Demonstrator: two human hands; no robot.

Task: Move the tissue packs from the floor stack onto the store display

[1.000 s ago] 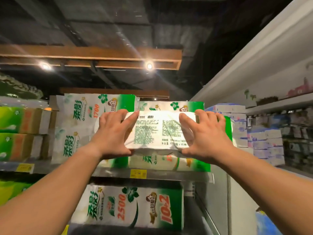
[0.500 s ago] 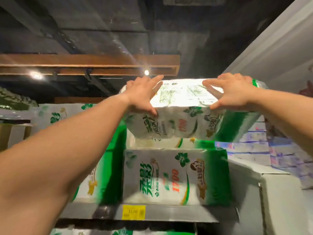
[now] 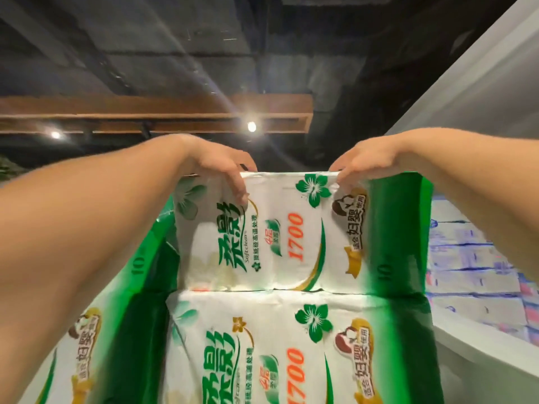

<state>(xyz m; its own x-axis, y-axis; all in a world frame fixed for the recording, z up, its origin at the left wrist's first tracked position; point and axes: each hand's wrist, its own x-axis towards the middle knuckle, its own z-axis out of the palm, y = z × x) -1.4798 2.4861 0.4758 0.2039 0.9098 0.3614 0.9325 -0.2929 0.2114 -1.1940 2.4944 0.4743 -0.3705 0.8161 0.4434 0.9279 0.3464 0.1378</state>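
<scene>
A green and white tissue pack (image 3: 294, 237) marked 1700 stands on top of an identical pack (image 3: 291, 351) high on the display. My left hand (image 3: 221, 167) grips its top left edge, thumb curled down over the front face and fingers hidden behind. At the top right edge my right hand (image 3: 364, 161) holds the pack, fingertips pinching the wrapper rim. Both arms reach upward.
Another green pack (image 3: 87, 330) stands at the lower left beside the stack. Blue and white packs (image 3: 478, 272) fill the shelving to the right, above a white ledge (image 3: 481, 357). A wooden beam (image 3: 145, 115) with spotlights and a dark ceiling lie overhead.
The pack went from held flat in front of the shelf, up over the stack, and now stands on the top pack. Both hands shifted to its top edge.
</scene>
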